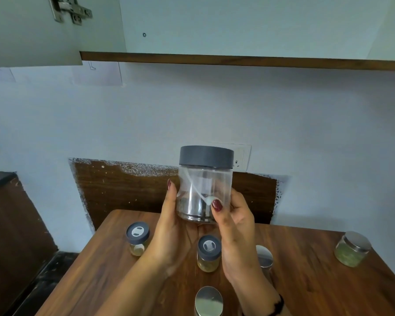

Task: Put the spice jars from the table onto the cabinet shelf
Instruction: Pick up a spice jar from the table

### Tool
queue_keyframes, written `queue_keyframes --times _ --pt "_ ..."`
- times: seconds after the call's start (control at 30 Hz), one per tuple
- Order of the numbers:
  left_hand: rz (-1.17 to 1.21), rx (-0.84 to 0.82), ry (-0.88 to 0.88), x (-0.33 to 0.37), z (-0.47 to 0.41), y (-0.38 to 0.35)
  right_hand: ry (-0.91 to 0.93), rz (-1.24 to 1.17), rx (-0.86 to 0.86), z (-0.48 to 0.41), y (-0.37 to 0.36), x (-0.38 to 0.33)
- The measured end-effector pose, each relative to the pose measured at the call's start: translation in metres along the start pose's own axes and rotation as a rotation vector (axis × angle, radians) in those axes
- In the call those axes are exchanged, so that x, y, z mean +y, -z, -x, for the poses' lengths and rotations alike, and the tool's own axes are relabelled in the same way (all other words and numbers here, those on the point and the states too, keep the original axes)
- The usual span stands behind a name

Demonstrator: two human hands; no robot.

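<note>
The clear round plastic spice jar with a dark grey lid (206, 179) is held upright above the brown wooden surface (306, 277), gripped on either side by the left hand (172, 226) and right hand (236, 224), with the dark-edged cabinet shelf (237, 60) well above it.

Clear glossy jar (205, 195), wood-grain table (306, 270)
</note>
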State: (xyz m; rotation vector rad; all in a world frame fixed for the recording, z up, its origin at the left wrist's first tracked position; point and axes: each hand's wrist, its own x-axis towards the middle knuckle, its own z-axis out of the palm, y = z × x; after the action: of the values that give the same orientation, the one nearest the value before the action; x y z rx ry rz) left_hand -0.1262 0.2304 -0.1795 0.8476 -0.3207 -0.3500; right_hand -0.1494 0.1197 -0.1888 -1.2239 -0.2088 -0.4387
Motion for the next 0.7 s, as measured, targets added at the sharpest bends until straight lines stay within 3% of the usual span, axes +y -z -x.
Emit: queue_keyframes --times 0.17,0.5,0.7 --pt "-0.066 0.069 -0.073 0.002 -0.005 0.008 0.056 0.088 0.013 -0.007 0.006 0.005" --pt "-0.081 0.146 -0.032 -0.001 -0.008 0.018 0.065 0.228 0.080 -0.009 0.010 0.020" --pt "-0.463 0.305 -0.177 0.000 -0.006 0.020 0.002 0.248 0.079 -0.007 0.005 0.021"
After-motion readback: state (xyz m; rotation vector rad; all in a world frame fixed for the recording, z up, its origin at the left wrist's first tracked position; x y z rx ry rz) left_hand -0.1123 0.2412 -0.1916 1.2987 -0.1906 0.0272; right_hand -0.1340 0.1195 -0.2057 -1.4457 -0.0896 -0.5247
